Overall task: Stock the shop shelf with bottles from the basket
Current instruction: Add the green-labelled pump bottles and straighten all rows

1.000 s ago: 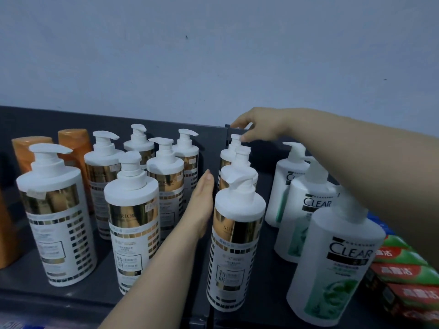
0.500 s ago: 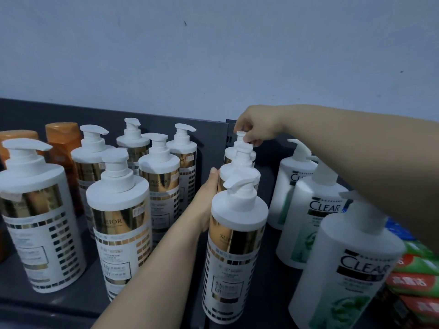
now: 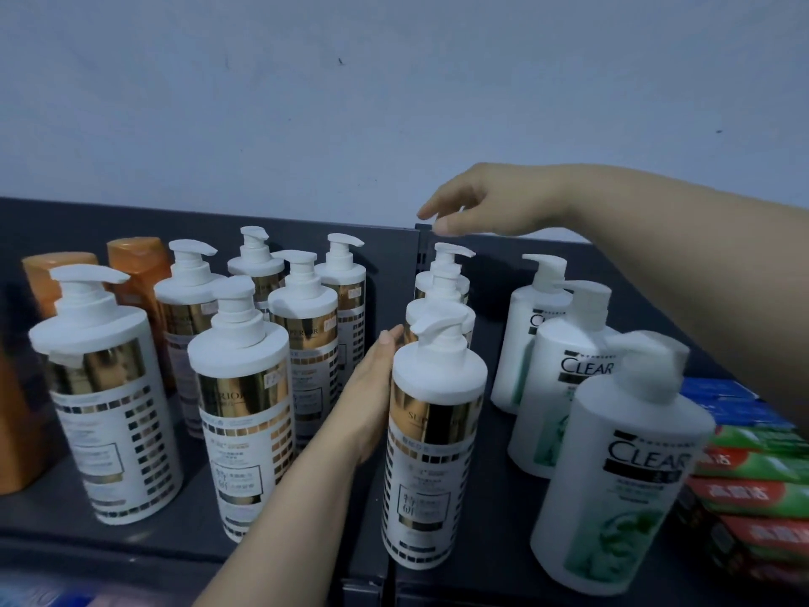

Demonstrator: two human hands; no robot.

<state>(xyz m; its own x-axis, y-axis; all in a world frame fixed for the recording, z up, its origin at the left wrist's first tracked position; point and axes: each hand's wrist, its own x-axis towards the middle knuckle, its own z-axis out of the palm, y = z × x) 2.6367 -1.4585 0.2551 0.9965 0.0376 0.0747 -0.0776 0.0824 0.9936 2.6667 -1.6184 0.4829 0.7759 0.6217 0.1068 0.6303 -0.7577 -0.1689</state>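
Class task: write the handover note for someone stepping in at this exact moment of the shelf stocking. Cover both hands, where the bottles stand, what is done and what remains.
Left hand: open, flat against the side of the front white-and-gold pump bottle.
Right hand: open, empty, just above the pump of the rearmost bottle in that column.
Done: that column stands upright on the dark grey shelf; more gold-banded bottles stand left, white CLEAR bottles right.
Left: the basket is out of view, so check it for remaining bottles.

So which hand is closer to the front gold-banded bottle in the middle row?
Left. The left hand lies flat against the front gold-banded bottle; the right hand hovers above the rearmost pump, far behind it.
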